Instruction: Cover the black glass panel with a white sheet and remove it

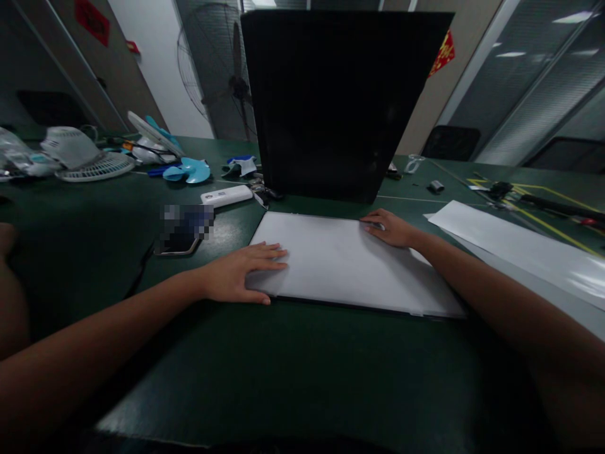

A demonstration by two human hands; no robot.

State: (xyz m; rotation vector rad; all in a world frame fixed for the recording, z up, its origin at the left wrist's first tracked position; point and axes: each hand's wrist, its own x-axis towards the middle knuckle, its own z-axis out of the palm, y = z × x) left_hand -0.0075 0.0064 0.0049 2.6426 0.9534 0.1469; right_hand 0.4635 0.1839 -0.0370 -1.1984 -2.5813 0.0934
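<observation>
From my head camera, I see a thin, rectangular white panel with dark edges lying flat on the dark green tabletop in front of me. My left hand lies over its left end, palm down, fingers spread and extended, with the thumb by the near edge. My right hand is at the far edge, fingers bent and thumb tucked close; I cannot tell whether they pinch the edge or only rest there. My hands are well apart, and my right forearm passes over the panel's right end.

Behind the panel stands a large, glossy black rectangular board, tilted back. Left of the panel are a dark, slab-shaped phone, partly pixelated, and an oblong white plastic device. Farther left sit a light-blue plastic fan blade and a round white plastic grille. To my right, glossy white sheets overlap on the table.
</observation>
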